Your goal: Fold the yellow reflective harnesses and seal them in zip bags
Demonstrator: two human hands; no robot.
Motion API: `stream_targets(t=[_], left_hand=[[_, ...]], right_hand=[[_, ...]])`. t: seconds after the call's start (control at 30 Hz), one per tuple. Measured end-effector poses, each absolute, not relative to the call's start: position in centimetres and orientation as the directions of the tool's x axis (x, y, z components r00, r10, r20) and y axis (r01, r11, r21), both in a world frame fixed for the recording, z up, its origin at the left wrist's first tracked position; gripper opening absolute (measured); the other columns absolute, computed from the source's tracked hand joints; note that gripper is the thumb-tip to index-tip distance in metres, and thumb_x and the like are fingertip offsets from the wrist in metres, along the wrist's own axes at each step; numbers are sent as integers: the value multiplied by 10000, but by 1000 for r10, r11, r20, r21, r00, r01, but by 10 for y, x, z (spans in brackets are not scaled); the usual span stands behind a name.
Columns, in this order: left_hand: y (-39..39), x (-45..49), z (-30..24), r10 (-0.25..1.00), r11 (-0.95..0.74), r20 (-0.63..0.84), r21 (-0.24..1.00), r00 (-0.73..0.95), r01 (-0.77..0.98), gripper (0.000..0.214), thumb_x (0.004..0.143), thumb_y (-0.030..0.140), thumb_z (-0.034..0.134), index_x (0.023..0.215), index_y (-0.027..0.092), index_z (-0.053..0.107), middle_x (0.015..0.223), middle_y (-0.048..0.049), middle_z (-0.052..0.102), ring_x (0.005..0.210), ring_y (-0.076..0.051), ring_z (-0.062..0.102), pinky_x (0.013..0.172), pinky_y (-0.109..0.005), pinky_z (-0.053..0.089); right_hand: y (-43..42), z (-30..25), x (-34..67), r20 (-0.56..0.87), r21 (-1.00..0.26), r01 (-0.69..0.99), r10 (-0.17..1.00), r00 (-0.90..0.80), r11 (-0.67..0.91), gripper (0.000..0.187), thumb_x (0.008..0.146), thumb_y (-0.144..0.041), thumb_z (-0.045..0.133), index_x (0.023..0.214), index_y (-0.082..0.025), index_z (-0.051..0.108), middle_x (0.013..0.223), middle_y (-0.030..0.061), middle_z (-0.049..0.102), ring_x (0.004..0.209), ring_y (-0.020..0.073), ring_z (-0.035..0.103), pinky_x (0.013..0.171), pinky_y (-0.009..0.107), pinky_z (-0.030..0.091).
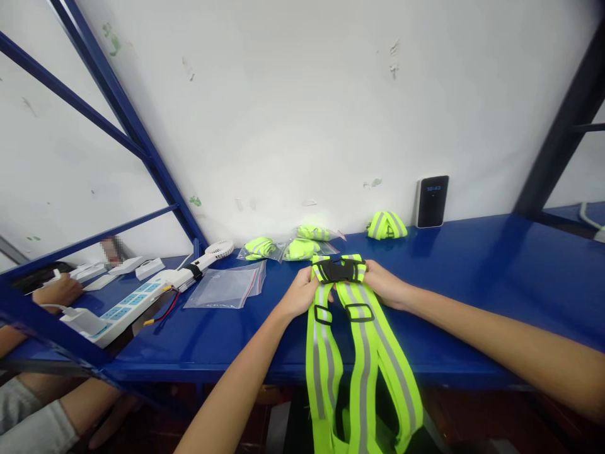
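Assembly workshop: blue steel workbench (472, 265), power strip (127, 309), bagged reflective harnesses (259, 248), scuffed white wall (293, 113).

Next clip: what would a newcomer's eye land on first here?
The neon-yellow reflective vest stands out most, hanging over the front of the blue bench. The left hand and right hand hold it beside its black buckle. Behind them, bagged yellow bundles lie near the white wall.

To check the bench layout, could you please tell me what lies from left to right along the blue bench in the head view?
White power strip, clear zip bag, bagged neon-yellow bundle, black buckle of the reflective harness, folded neon-yellow bundle, black screen device.
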State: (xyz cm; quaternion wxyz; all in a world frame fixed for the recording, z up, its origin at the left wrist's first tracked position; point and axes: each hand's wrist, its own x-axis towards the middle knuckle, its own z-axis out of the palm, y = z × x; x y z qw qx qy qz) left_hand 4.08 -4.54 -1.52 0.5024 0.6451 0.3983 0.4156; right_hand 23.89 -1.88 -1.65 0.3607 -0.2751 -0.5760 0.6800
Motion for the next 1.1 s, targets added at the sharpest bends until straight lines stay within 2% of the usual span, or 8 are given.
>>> stream_targets(t=[0.1, 0.2, 0.37, 0.53, 0.77, 0.93, 1.1], left_hand=[[-45, 44, -17, 927, -311, 277, 944, 251, 106, 364, 841, 446, 597, 996, 126, 677, 808, -54, 709, 694, -168, 627, 643, -242, 472], [-45, 47, -16, 896, -417, 378, 897, 231, 148, 307, 844, 372, 607, 1002, 121, 683, 948, -62, 708, 848, -195, 633, 755, -261, 484], [-45, 46, -15, 893, -432, 383, 878, 237, 209, 271, 815, 241, 610, 1047, 122, 682, 993, -58, 707, 915, -212, 630, 798, -278, 489], [-44, 45, -16, 898, -437, 386, 841, 212, 319, 279, 739, 119, 616, 1007, 99, 687, 952, -62, 715, 865, -205, 638, 765, -268, 494], [-43, 46, -17, 884, -460, 399, 836, 243, 300, 296, 745, 236, 704, 1014, 112, 693, 1008, -85, 718, 948, -243, 647, 841, -311, 500], [-40, 46, -20, 892, -423, 370, 885, 259, 195, 292, 795, 257, 658, 1056, 130, 695, 1049, -79, 714, 970, -244, 648, 876, -332, 497], [-38, 49, -26, 917, -350, 308, 926, 255, 140, 307, 809, 264, 627, 1071, 118, 694, 1013, -76, 720, 905, -238, 657, 821, -335, 518]], right_hand=[[-18, -21, 236, 89, -991, -135, 861, -501, 24, 389, 669, -257, 752, 1042, -155, 705, 849, 41, 764, 738, 236, 697, 676, 321, 538], [-16, -24, 234, 142, -989, -96, 882, -450, 110, 404, 671, -263, 741, 1058, -153, 703, 890, 31, 762, 757, 239, 689, 673, 313, 533], [-16, -24, 234, 168, -985, -46, 893, -417, 165, 411, 691, -270, 711, 1084, -148, 698, 892, 32, 761, 694, 224, 676, 647, 303, 522], [-18, -22, 235, 194, -978, -9, 886, -421, 210, 388, 713, -268, 674, 1081, -147, 699, 905, 28, 760, 704, 221, 670, 670, 304, 519], [-18, -20, 234, 243, -956, 57, 886, -396, 288, 326, 726, -213, 608, 1024, -136, 716, 889, 24, 756, 770, 231, 663, 731, 307, 503], [-18, -19, 231, 280, -938, 96, 889, -363, 334, 329, 730, -168, 521, 984, -122, 724, 863, 28, 753, 784, 240, 660, 712, 300, 493], [-19, -18, 229, 301, -935, 65, 876, -376, 349, 331, 727, -149, 488, 958, -135, 724, 923, 22, 751, 817, 234, 656, 741, 297, 498]])
